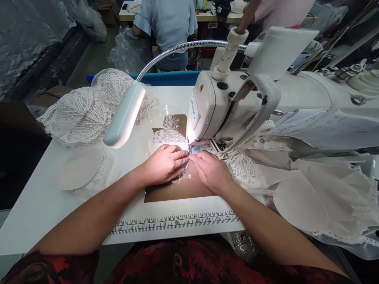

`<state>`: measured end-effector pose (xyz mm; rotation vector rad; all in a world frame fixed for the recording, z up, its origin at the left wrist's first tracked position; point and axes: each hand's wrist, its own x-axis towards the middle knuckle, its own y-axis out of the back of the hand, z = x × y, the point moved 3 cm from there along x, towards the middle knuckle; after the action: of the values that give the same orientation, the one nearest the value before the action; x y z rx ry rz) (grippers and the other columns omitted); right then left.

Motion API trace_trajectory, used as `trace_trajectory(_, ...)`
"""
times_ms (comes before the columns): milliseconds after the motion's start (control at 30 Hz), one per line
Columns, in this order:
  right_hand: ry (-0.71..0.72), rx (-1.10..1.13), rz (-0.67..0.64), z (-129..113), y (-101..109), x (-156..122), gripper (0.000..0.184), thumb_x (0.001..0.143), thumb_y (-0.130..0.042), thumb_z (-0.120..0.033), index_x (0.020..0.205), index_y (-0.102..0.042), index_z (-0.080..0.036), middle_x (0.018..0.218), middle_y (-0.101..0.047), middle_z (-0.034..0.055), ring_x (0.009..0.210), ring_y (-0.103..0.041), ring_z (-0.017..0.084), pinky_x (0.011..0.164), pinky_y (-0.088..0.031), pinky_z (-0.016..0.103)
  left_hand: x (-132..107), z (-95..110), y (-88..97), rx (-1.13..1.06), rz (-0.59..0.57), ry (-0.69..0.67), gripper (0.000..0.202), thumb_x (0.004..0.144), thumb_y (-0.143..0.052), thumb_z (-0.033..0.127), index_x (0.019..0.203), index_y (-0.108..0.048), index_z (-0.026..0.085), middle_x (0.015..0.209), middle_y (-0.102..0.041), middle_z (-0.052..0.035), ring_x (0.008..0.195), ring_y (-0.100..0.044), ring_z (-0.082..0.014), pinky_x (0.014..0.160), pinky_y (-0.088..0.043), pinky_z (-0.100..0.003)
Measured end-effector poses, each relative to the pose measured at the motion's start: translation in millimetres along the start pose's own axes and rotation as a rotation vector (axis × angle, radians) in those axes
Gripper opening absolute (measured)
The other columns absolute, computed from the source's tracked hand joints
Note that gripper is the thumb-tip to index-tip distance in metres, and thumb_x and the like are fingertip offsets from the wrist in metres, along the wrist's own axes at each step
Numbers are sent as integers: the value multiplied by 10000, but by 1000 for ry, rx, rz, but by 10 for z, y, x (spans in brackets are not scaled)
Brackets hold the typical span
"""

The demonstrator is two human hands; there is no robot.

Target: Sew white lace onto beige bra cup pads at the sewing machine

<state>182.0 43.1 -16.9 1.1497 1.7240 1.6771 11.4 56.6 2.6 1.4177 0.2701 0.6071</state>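
Note:
A white lace piece (167, 136) lies under the head of a white sewing machine (204, 106), by its needle and presser foot. My left hand (168, 163) is closed over the near part of this lace, fingers together and pointing right, its thumb hidden. Just right of the needle area, my right hand (211, 169) is closed, with thumb and forefinger pinched at the edge of the piece. The fingertips of both hands almost meet in front of the presser foot. Beneath them is a shiny brown sheet (177, 193) on the white table (130, 209).
Lace pieces (79, 114) are heaped at the left, near a smooth beige cup-shaped piece (81, 169). More beige and lace pieces (314, 193) lie at the right. A lamp (126, 114) hangs over the table. A printed ruler (177, 223) runs along the front edge. Another person (167, 27) sits beyond.

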Motion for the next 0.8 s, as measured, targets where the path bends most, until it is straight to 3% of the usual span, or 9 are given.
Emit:
trace_trajectory(233, -20, 2, 27, -11, 20, 9, 332, 869, -415, -121, 1085, -656, -195, 841, -622, 57, 742, -531, 173, 656, -375, 274, 8, 40, -41, 40, 35, 44, 331, 939, -441, 289, 1184, -613, 147, 1264, -592, -115, 1071, -533, -259, 879, -436, -415)
trace_trajectory(500, -33, 96, 5, 21, 31, -9, 347, 886, -400, -128, 1122, -648, -188, 888, -631, 61, 773, -556, 171, 648, -397, 261, -2, -17, -37, -15, 48, 92, 321, 927, -456, 312, 1158, -616, 158, 1247, -603, -92, 1094, -516, -263, 908, -411, -411)
trace_trajectory(800, -26, 216, 53, 53, 70, -65, 329, 862, -432, -99, 1078, -672, -166, 965, -667, 75, 840, -596, 174, 693, -447, 261, 20, -5, 5, -147, 128, 187, 235, 916, -470, 269, 786, -624, 147, 855, -631, -73, 831, -531, -193, 756, -428, -328)
